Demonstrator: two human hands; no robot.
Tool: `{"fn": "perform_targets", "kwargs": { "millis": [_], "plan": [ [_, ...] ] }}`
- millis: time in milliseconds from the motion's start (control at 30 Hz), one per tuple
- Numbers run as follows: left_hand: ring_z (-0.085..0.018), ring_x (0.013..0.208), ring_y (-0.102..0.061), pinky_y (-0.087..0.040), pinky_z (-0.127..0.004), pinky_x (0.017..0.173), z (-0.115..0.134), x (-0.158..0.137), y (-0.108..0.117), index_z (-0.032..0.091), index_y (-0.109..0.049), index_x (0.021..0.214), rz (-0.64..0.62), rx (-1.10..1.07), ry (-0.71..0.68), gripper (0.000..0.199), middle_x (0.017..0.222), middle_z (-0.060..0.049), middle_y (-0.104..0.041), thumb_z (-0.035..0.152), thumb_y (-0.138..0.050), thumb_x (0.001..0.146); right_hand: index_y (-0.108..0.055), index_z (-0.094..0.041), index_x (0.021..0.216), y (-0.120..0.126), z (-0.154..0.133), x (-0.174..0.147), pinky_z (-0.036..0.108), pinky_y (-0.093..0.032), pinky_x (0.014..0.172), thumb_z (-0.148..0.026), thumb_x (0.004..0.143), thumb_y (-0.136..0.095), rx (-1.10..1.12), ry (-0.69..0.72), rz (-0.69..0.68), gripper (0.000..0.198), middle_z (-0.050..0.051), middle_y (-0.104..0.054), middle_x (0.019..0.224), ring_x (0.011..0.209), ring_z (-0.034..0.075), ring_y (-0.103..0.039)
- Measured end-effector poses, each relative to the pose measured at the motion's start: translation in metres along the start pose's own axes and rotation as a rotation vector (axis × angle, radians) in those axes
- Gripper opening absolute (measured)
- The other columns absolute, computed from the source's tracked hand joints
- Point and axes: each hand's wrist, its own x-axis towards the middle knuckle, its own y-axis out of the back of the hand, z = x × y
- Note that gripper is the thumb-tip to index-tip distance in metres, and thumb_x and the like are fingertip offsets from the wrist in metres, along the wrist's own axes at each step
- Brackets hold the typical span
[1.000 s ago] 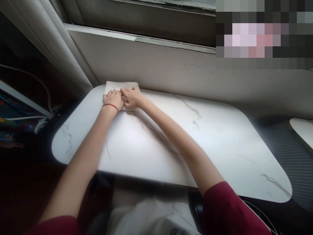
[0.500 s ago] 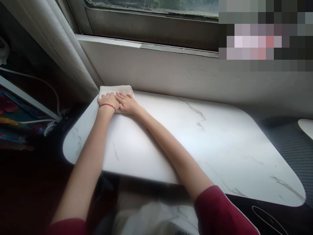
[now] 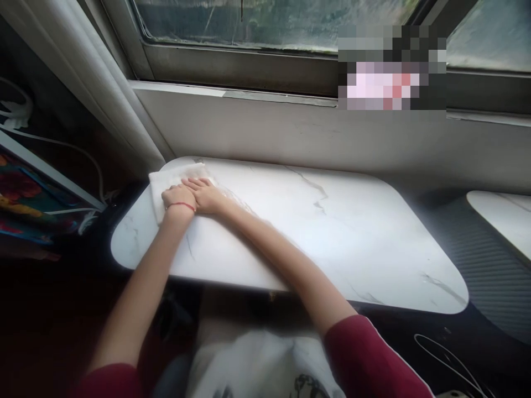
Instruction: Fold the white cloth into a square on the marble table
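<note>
A folded white cloth (image 3: 160, 185) lies flat on the white marbled tabletop (image 3: 352, 237), over its far left corner. My left hand (image 3: 179, 198), with a red string bracelet at the wrist, presses on the cloth; its fingers are curled into it. Beside it and touching it, my right hand (image 3: 203, 194) rests flat on the cloth with fingers stretched out. Faint streaks run across the tabletop just right of my right hand.
Behind the table stands a pale wall (image 3: 257, 127) under a window. A light curtain (image 3: 95, 72) hangs at the left, near white cables and a flowered fabric. At the right are a ribbed grey surface (image 3: 468, 249) and another white tabletop (image 3: 506, 215).
Both hands have drawn the cloth back from the far edge toward me, and it now sits turned at an angle over the left edge. The camera view has tilted up.
</note>
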Motion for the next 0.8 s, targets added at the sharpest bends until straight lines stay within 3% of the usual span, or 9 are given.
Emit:
{"fn": "perform_targets", "kwargs": {
  "millis": [67,200,300,400,500,633,800],
  "plan": [
    [-0.035,0.122,-0.060,-0.046,-0.043,0.095,0.001,-0.031,-0.008,0.001,-0.053,0.137,0.069,0.055,0.108,0.051,0.130,-0.031,-0.062,0.015,-0.035,0.091,-0.043,-0.011,0.152,0.002,-0.011,-0.012,0.042,-0.022,0.122,-0.034,0.101,-0.048,0.012,0.064,-0.003,0.056,0.015,-0.037,0.162,0.150,0.027,-0.035],
    [-0.035,0.112,-0.062,-0.043,-0.042,0.092,0.001,-0.109,-0.022,-0.009,-0.053,0.132,0.167,0.137,0.102,0.054,0.121,-0.033,-0.063,0.013,-0.019,0.095,-0.046,-0.008,0.150,0.010,-0.029,-0.055,0.045,-0.025,0.121,-0.025,0.101,-0.040,0.060,0.295,0.025,0.052,0.017,-0.042,0.159,0.148,0.026,-0.039],
    [-0.036,0.102,-0.062,-0.045,-0.042,0.083,0.000,-0.166,-0.029,0.000,-0.064,0.115,0.226,0.170,0.001,0.057,0.108,-0.028,-0.066,0.027,-0.016,0.100,-0.047,-0.007,0.149,0.019,-0.035,-0.098,0.046,-0.027,0.119,-0.024,0.098,-0.040,0.076,0.460,0.051,0.055,0.018,-0.046,0.156,0.145,0.027,-0.042],
    [-0.034,0.093,-0.063,-0.047,-0.041,0.077,-0.002,-0.200,-0.032,0.013,-0.069,0.097,0.234,0.186,-0.093,0.057,0.094,-0.021,-0.067,0.035,-0.016,0.102,-0.054,-0.010,0.143,0.032,-0.039,-0.133,0.043,-0.031,0.115,-0.027,0.096,-0.040,0.057,0.557,0.054,0.052,0.018,-0.052,0.151,0.138,0.027,-0.049],
    [-0.032,0.091,-0.063,-0.049,-0.040,0.073,0.000,-0.207,-0.032,0.016,-0.068,0.090,0.219,0.192,-0.154,0.051,0.089,-0.018,-0.066,0.036,-0.023,0.101,-0.060,-0.017,0.133,0.045,-0.039,-0.149,0.041,-0.036,0.108,-0.029,0.096,-0.044,0.031,0.619,0.033,0.042,0.015,-0.060,0.142,0.125,0.026,-0.056],
    [-0.034,0.096,-0.065,-0.051,-0.040,0.072,0.012,-0.185,-0.027,0.012,-0.068,0.103,0.143,0.205,-0.150,0.039,0.098,-0.021,-0.068,0.030,-0.036,0.095,-0.064,-0.023,0.119,0.053,-0.033,-0.150,0.039,-0.036,0.105,-0.031,0.096,-0.047,0.044,0.638,-0.012,0.029,0.011,-0.067,0.127,0.119,0.023,-0.056],
    [-0.037,0.100,-0.067,-0.050,-0.040,0.075,0.027,-0.138,-0.011,0.006,-0.068,0.111,-0.005,0.200,-0.148,0.041,0.104,-0.024,-0.071,0.031,-0.043,0.090,-0.067,-0.020,0.109,0.045,-0.017,-0.142,0.038,-0.036,0.107,-0.024,0.094,-0.045,0.108,0.491,0.061,0.027,0.012,-0.071,0.117,0.119,0.022,-0.057]
  ]
}}
